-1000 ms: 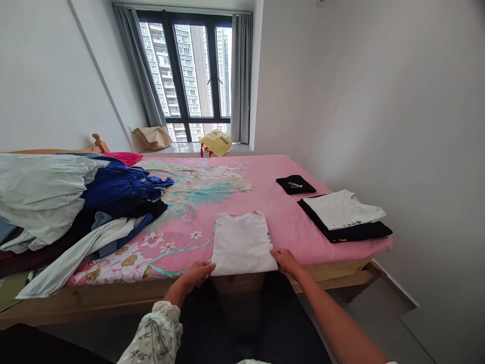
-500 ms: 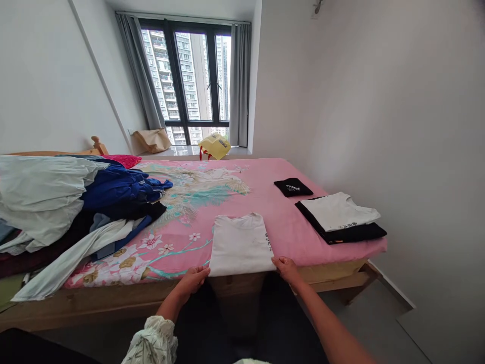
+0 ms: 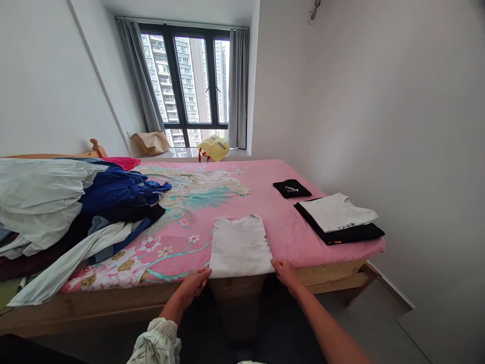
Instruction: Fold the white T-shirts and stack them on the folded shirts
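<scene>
A folded white shirt [image 3: 239, 245] lies at the near edge of the bed, on a pink flowered sheet [image 3: 265, 202]. My left hand [image 3: 196, 281] pinches its near left corner, fingers closed on the cloth. At the near right corner, my right hand [image 3: 285, 270] grips the shirt the same way. Both forearms reach in from below.
A heap of unfolded clothes [image 3: 64, 212], blue, pale green and dark, covers the bed's left side. On the right lie a stack with a white shirt over a black one [image 3: 338, 218] and a small folded black item [image 3: 291, 188]. A yellow bag [image 3: 213, 147] and a brown bag [image 3: 151, 142] sit by the window.
Both hands have stayed on the shirt's near corners. The camera has tilted a little, so the bed sits slightly lower in view.
</scene>
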The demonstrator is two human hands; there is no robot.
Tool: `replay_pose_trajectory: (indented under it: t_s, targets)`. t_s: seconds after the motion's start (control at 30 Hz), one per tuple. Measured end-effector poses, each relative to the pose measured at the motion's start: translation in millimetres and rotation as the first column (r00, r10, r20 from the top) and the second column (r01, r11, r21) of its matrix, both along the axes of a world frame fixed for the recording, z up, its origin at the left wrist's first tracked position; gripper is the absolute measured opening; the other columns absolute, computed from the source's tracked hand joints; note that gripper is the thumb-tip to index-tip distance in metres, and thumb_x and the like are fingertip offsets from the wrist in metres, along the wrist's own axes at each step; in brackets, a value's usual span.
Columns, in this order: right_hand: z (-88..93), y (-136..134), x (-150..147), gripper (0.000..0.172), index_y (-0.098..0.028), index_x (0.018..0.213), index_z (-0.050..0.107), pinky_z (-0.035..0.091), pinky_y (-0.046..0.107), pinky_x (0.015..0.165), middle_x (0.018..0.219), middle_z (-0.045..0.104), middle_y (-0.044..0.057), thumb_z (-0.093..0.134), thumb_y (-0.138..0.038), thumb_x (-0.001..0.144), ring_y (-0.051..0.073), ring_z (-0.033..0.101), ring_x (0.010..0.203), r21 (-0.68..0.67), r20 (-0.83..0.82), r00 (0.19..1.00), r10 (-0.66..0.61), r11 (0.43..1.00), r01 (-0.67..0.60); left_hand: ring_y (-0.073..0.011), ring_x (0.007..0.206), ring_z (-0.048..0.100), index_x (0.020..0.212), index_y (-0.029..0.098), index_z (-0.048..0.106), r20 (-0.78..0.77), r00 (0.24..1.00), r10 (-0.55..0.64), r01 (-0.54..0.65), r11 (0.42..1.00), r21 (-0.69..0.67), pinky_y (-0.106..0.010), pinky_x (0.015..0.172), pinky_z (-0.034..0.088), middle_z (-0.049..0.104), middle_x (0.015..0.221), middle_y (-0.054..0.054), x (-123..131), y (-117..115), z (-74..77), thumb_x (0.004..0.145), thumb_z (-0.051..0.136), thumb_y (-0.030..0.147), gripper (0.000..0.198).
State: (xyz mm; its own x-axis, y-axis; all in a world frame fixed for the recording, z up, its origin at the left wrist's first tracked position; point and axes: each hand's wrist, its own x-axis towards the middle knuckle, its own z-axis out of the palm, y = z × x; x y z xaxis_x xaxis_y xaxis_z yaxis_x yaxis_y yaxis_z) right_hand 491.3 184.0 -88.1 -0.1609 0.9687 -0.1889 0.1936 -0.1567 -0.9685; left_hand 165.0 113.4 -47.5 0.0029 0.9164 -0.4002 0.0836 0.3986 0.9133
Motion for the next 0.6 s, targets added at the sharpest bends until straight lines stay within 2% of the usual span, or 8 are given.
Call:
replay_pose_trajectory:
  t_s: [0.1,0.23,0.33,0.43,0.6]
  targets:
    - [1.1,1,-2,0.041,-0.020,0.063,0.044,0.024,0.023,0.044,0.048,0.036,-0.005,0.047,-0.061,0.070,0.010,0.032,0.045,0.036,0.001,0.997,-0.077,0.996,0.076,-0.0020,0.033,0.016,0.059,0.021,0.035,-0.037,0.997,0.066,-0.065,0.997,0.036,-0.022,0.039,0.004,0.030,0.040,0.011,5,0,-2.8,0.055,0.058,0.071,0.054]
    - [0.4,-2,-2,0.041,-0.020,0.061,0.045,0.023,0.024,0.044,0.045,0.033,-0.005,0.049,-0.061,0.068,0.010,0.031,0.045,0.049,0.003,0.992,-0.123,0.991,0.122,-0.0038,0.029,0.015,0.055,0.023,0.035,-0.071,0.997,0.036,-0.038,0.999,-0.035,-0.023,0.036,0.002,0.025,0.033,0.011,5,-4,-4.2,0.055,0.053,0.074,0.055]
    - [-0.9,-6,-1,0.041,-0.020,0.061,0.047,0.023,0.024,0.044,0.045,0.032,-0.006,0.051,-0.061,0.066,0.010,0.031,0.045,0.048,-0.004,0.992,-0.125,0.991,0.125,-0.0039,0.028,0.018,0.058,0.022,0.040,-0.071,0.997,-0.002,-0.001,0.999,-0.046,-0.023,0.035,0.004,0.037,0.036,0.009,2,-6,-4.9,0.056,0.055,0.072,0.052]
    - [-0.9,-9,-1,0.043,-0.018,0.064,0.050,0.024,0.024,0.045,0.047,0.034,-0.006,0.052,-0.061,0.065,0.009,0.031,0.046,0.043,-0.019,0.993,-0.116,0.992,0.117,-0.0030,0.029,0.021,0.065,0.021,0.043,-0.081,0.997,0.014,-0.017,0.999,-0.031,-0.022,0.035,0.005,0.045,0.042,0.009,0,-4,-9.1,0.053,0.061,0.068,0.051]
    - [1.6,-13,-2,0.045,-0.017,0.069,0.052,0.022,0.023,0.044,0.047,0.030,-0.007,0.051,-0.062,0.065,0.008,0.028,0.044,0.017,-0.038,0.993,-0.112,0.993,0.113,-0.0024,0.030,0.019,0.068,0.021,0.044,-0.088,0.992,0.086,-0.088,0.996,-0.017,-0.021,0.037,0.004,0.038,0.039,0.011,1,-4,-17.0,0.053,0.060,0.068,0.052]
